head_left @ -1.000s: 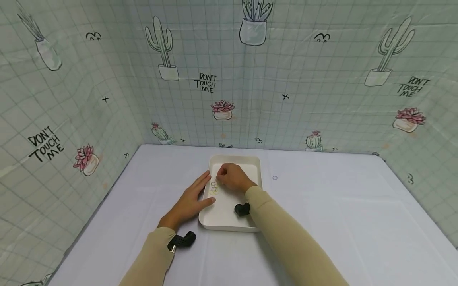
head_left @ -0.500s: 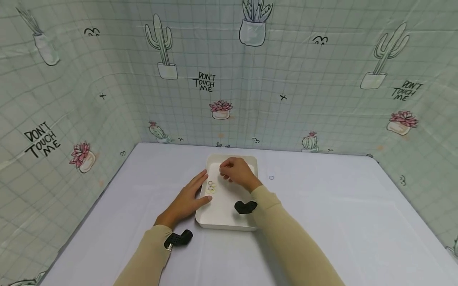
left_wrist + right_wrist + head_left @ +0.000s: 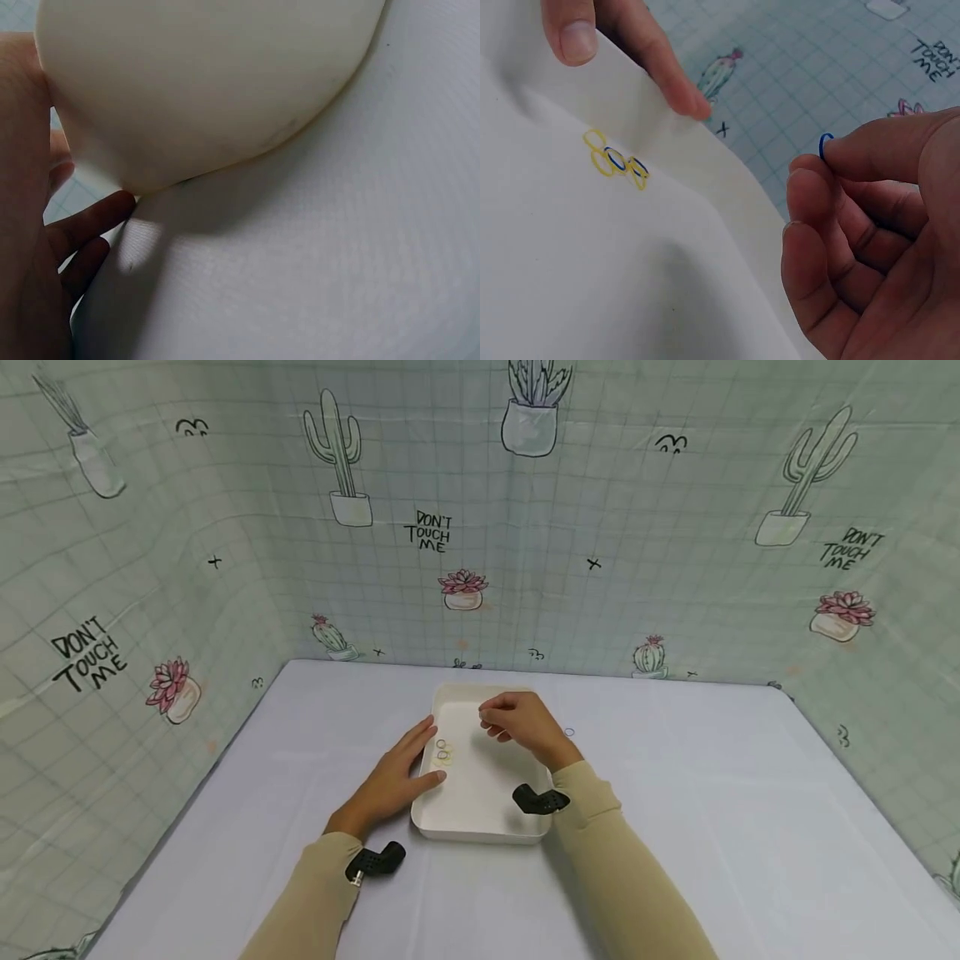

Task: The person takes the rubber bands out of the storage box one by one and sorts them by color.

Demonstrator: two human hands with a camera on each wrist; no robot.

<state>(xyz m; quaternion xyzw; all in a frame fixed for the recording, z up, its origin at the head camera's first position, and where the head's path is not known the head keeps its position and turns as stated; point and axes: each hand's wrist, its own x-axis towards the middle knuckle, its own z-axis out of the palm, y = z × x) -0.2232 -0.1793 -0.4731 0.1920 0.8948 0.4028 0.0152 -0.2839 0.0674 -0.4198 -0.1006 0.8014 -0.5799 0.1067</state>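
A white tray (image 3: 480, 827) lies on the table in the head view. My left hand (image 3: 418, 762) rests flat on its left rim, fingers straight; the left wrist view shows the tray's outer wall (image 3: 210, 82) beside those fingers (image 3: 86, 229). A small cluster of yellow and blue rings (image 3: 616, 160) lies in the tray by that rim, also seen as rings (image 3: 442, 752) from the head. My right hand (image 3: 492, 724) hovers over the tray's far right part and pinches a small blue ring (image 3: 824, 145) between thumb and fingertip.
One more small ring (image 3: 569, 732) lies on the white table (image 3: 712, 810) just right of the tray. Cactus-print cloth walls (image 3: 480, 527) close in the table at the back and both sides. Black wrist cameras (image 3: 375, 862) sit on both sleeves.
My right hand has lifted away from the ring cluster and moved to the right, over the tray's far right side, with a blue ring pinched. The left hand has stayed on the rim.
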